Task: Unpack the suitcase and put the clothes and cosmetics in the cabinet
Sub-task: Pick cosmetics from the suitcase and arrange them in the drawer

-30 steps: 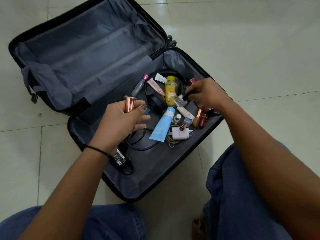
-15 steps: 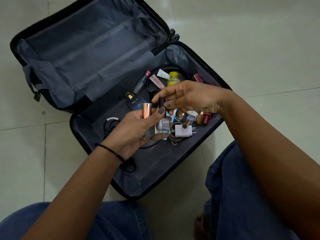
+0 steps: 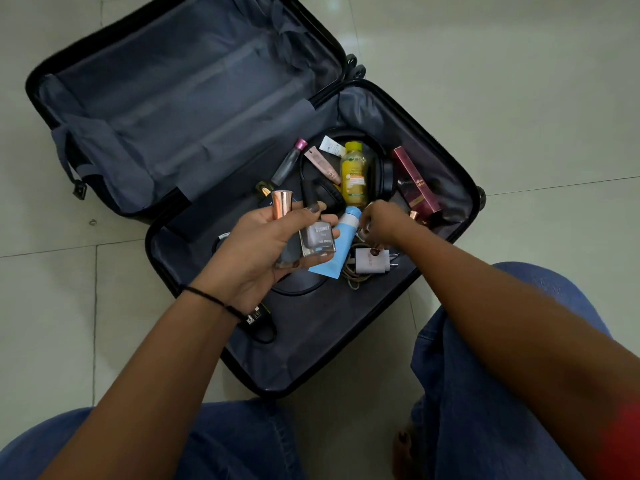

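A person is sorting cosmetics over the suitcase [image 3: 311, 358], which is lying open on the floor.
The left hand [image 3: 256, 251] is holding a copper-capped bottle [image 3: 281, 207] and a grey nail polish [image 3: 317, 239] upright in a curled grip above the filled half. The right hand [image 3: 381, 220] is reaching down among loose items beside the blue tube [image 3: 346, 233]; whether its grip is holding anything cannot be told.
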